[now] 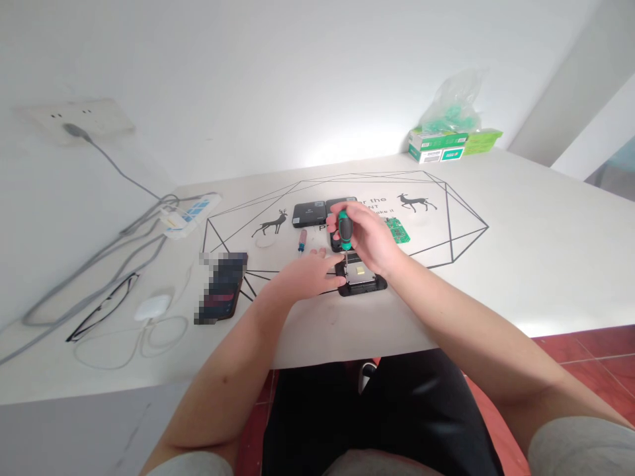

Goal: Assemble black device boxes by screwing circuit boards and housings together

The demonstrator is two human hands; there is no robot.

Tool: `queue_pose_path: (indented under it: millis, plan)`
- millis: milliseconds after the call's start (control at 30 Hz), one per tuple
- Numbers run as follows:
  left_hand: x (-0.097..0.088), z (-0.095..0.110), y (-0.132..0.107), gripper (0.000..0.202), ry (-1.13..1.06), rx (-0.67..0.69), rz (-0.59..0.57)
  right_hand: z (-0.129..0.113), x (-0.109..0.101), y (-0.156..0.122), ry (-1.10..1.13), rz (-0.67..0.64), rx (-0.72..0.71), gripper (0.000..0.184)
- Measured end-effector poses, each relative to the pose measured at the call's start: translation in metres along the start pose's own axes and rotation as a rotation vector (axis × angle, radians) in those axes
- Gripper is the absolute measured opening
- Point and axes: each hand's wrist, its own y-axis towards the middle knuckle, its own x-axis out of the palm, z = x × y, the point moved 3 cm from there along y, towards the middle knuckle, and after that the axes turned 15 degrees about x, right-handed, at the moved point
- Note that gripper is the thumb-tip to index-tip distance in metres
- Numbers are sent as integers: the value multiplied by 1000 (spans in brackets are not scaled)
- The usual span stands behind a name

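Observation:
My right hand (367, 233) is closed round the green and black handle of a screwdriver (346, 228), held upright. Its thin shaft points down at the upper left corner of an open black plastic casing (364, 289). Inside the casing lies a silvery plate (354, 273) with a small pale-yellow square. My left hand (310, 274) rests at the casing's left side, thumb and index finger apart. The thumb touches the casing's edge and the index fingertip is close to the screwdriver shaft. The tip itself is too small to make out.
Behind my hands are a closed black case (308, 215), a second partly hidden one and a green circuit board (397, 230). A small screwdriver (302, 240) lies left. Further left are a phone (221, 289), glasses (104, 306), a power strip (192, 215) and cables. Boxes (436, 147) stand back right.

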Motion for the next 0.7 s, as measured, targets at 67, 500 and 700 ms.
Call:
queue_pose_path:
  millis: [67, 500, 700]
  plan:
    - [0, 1, 0, 59, 4, -11, 4, 0, 0, -1, -66, 55, -33, 29]
    - [-2, 2, 0, 59, 14, -19, 9, 3, 0, 4, -33, 118, -5, 35]
    - [1, 0, 0, 58, 24, -16, 5, 7, -8, 7, -258, 268, -81, 39]
